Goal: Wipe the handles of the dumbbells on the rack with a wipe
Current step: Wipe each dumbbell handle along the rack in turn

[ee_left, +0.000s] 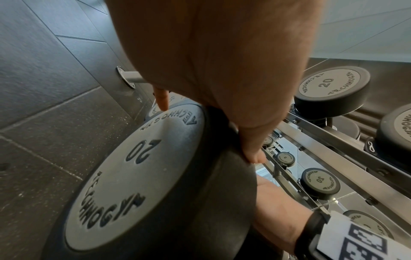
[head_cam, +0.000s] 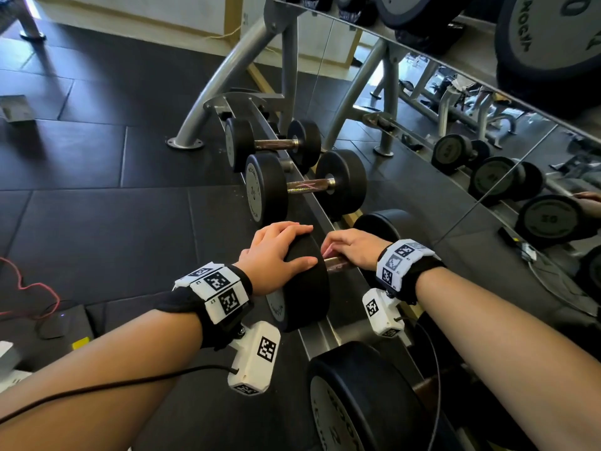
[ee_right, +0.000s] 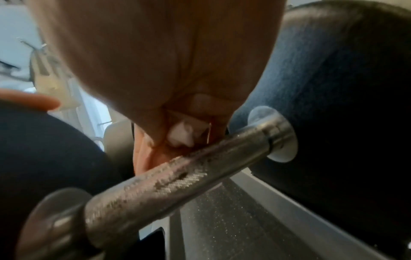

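Observation:
On the low rack [head_cam: 320, 335] lies a black dumbbell marked 20 [head_cam: 307, 288] [ee_left: 138, 176]. My left hand [head_cam: 279, 250] [ee_left: 211, 61] rests flat on top of its near head, fingers spread over the rubber. My right hand [head_cam: 353, 247] [ee_right: 155, 61] is curled over the metal handle [head_cam: 335, 263] [ee_right: 177, 176] between the two heads. A small wad of white wipe [ee_right: 180, 135] is pinched in its fingers, right against the handle. The head view does not show the wipe.
Further along the rack sit a dumbbell marked 15 [head_cam: 266, 190] and a smaller one [head_cam: 240, 144]. A larger dumbbell [head_cam: 357, 402] lies nearer me. A mirror [head_cam: 487, 157] runs behind the rack. Big weights [head_cam: 549, 37] hang overhead on the right. A red cable [head_cam: 26, 288] lies on the floor at left.

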`<state>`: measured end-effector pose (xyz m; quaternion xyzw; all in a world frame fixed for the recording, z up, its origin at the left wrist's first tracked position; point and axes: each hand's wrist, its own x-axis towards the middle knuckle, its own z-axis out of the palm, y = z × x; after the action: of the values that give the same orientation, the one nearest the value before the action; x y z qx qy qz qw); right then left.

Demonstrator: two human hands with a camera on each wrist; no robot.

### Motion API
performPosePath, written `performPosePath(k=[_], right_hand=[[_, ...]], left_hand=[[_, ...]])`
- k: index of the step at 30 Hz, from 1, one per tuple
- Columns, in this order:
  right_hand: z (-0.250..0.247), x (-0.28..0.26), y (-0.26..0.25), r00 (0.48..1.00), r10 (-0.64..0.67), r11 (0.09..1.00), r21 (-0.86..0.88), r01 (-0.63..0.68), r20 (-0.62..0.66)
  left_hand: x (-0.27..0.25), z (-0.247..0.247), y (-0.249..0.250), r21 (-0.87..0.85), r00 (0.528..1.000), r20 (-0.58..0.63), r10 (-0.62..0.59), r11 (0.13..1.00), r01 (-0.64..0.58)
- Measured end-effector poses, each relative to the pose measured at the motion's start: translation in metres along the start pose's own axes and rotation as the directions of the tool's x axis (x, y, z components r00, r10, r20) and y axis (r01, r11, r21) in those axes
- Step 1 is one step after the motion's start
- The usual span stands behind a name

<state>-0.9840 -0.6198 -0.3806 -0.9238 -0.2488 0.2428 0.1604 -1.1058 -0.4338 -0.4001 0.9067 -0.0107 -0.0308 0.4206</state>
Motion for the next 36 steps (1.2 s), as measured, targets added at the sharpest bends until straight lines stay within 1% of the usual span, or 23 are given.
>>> performPosePath(k=[1,2,3,4,5,6,7,8,10,13,16,18,20,22,25,27,28,29,30,32,33,34,36], right_hand=[[-0.001,-0.001,0.0,1.0,-0.011,1.0,0.006,0.012,-0.02],[-0.003,-0.001,0.001,0.999,-0.025,0.997,-0.075,0.022,-0.042],[-0.007,-0.002,0.002,0.998,-0.038,0.975,-0.22,0.026,-0.05],[-0.01,-0.002,0.001,0.998,-0.04,0.924,-0.382,0.021,-0.041],[-0.01,-0.003,0.002,0.999,-0.028,0.851,-0.525,0.009,-0.028],[-0.01,-0.004,0.002,1.0,-0.014,0.785,-0.62,-0.004,-0.024],[-0.009,-0.006,0.003,0.999,0.005,0.766,-0.642,-0.024,-0.032],[-0.008,-0.008,0.003,0.999,0.014,0.787,-0.616,-0.037,-0.042],[-0.002,-0.01,-0.003,0.998,-0.011,0.861,-0.507,-0.024,-0.066],[0.015,-0.007,-0.022,0.997,-0.063,0.948,-0.314,0.046,-0.045],[0.019,-0.004,-0.032,0.996,-0.092,0.97,-0.224,0.093,0.013],[0.012,-0.006,-0.026,0.997,-0.068,0.985,-0.159,0.073,0.037],[0.0,-0.009,-0.017,1.0,-0.03,0.981,-0.191,0.031,0.008],[-0.013,-0.012,-0.01,0.999,0.009,0.952,-0.304,-0.021,-0.04],[-0.023,-0.013,-0.004,0.996,0.083,0.85,-0.518,-0.091,-0.04],[-0.021,-0.013,-0.005,0.996,0.083,0.792,-0.604,-0.088,-0.036],[-0.018,-0.013,-0.007,0.997,0.062,0.785,-0.616,-0.072,-0.037],[-0.012,-0.013,-0.008,0.999,0.034,0.799,-0.599,-0.05,-0.037],[-0.007,-0.013,-0.01,0.999,0.013,0.841,-0.54,-0.03,-0.035],[0.001,-0.013,-0.012,1.0,0.005,0.934,-0.358,-0.015,-0.028],[0.004,-0.013,-0.012,1.0,-0.001,0.955,-0.297,-0.007,-0.026],[0.004,-0.014,-0.011,1.0,-0.007,0.959,-0.282,0.001,-0.021],[-0.001,-0.015,-0.005,1.0,-0.011,0.924,-0.381,0.007,-0.008]], left_hand=[[0.0,0.0,0.0,0.005,1.0,-0.004,-0.001,1.0,0.001],[0.0,0.0,0.0,0.006,1.0,-0.005,-0.002,1.0,0.002],[0.0,0.0,0.0,0.005,1.0,-0.003,-0.003,1.0,0.003],[0.0,0.0,0.0,0.004,1.0,-0.001,-0.003,1.0,0.003],[0.0,-0.001,0.0,0.003,1.0,0.002,-0.003,1.0,0.003],[0.0,-0.001,0.0,0.002,1.0,0.003,-0.003,1.0,0.003],[0.0,-0.001,0.0,-0.001,1.0,0.004,-0.004,1.0,0.004],[0.0,-0.001,0.001,-0.004,1.0,0.002,-0.006,1.0,0.006],[-0.001,0.0,0.001,-0.005,1.0,-0.003,-0.008,1.0,0.008],[-0.001,0.0,0.001,0.003,1.0,-0.007,-0.008,1.0,0.008],[-0.002,-0.001,0.003,0.007,1.0,0.002,-0.008,1.0,0.008],[-0.002,-0.002,0.003,0.014,1.0,0.01,-0.008,1.0,0.008],[-0.002,-0.002,0.003,0.01,1.0,0.013,-0.012,1.0,0.012],[-0.002,-0.003,0.002,0.005,1.0,0.02,-0.013,1.0,0.013],[-0.002,-0.003,0.002,-0.001,1.0,0.022,-0.01,1.0,0.01],[-0.001,-0.003,0.001,0.002,1.0,0.019,-0.007,1.0,0.007],[-0.001,-0.002,0.001,0.007,1.0,0.018,-0.007,1.0,0.007],[-0.001,-0.002,0.001,0.012,1.0,0.013,-0.007,1.0,0.007],[-0.001,-0.001,0.001,0.017,1.0,0.004,-0.007,1.0,0.007],[-0.001,0.0,0.001,0.026,1.0,-0.006,-0.006,1.0,0.007],[-0.001,0.0,0.002,0.029,1.0,-0.006,-0.005,1.0,0.006],[-0.001,0.0,0.002,0.032,1.0,-0.004,-0.004,0.999,0.004],[-0.001,-0.001,0.001,0.034,1.0,0.004,-0.002,0.999,0.002]])
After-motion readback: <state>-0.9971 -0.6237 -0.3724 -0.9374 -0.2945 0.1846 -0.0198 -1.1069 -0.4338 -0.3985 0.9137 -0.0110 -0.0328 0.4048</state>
